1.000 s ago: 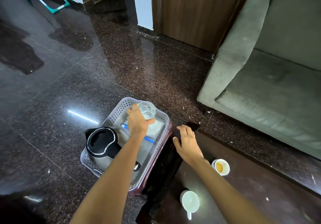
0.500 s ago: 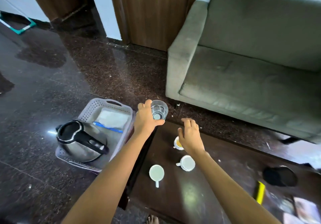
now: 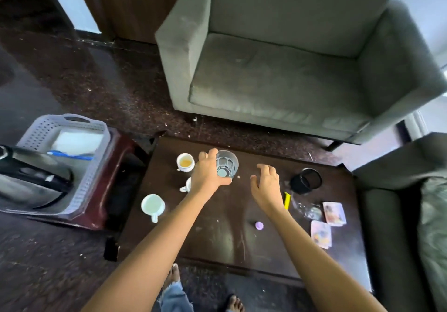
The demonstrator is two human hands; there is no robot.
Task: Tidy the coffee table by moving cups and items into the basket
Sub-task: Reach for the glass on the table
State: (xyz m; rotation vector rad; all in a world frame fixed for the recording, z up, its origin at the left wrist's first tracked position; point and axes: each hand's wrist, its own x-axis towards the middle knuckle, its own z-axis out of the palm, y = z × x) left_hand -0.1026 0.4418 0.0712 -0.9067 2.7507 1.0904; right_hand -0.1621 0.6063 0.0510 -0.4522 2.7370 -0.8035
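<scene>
Head view: left hand [image 3: 207, 175] wrapped round clear ribbed drinking glass [image 3: 226, 164], above dark wooden coffee table [image 3: 217, 234]. Right hand [image 3: 266, 183] spread, empty. Grey perforated plastic basket [image 3: 96, 166] well apart, leftward. Glass judged rigid, slippery, breakable; grasp mid-wall.

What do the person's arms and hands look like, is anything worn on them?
Both forearms are bare right up to the frame edge: no sleeves, gloves, watch or rings show on the left hand or the right hand. Lower down, frayed light-blue jeans and bare feet show.
</scene>
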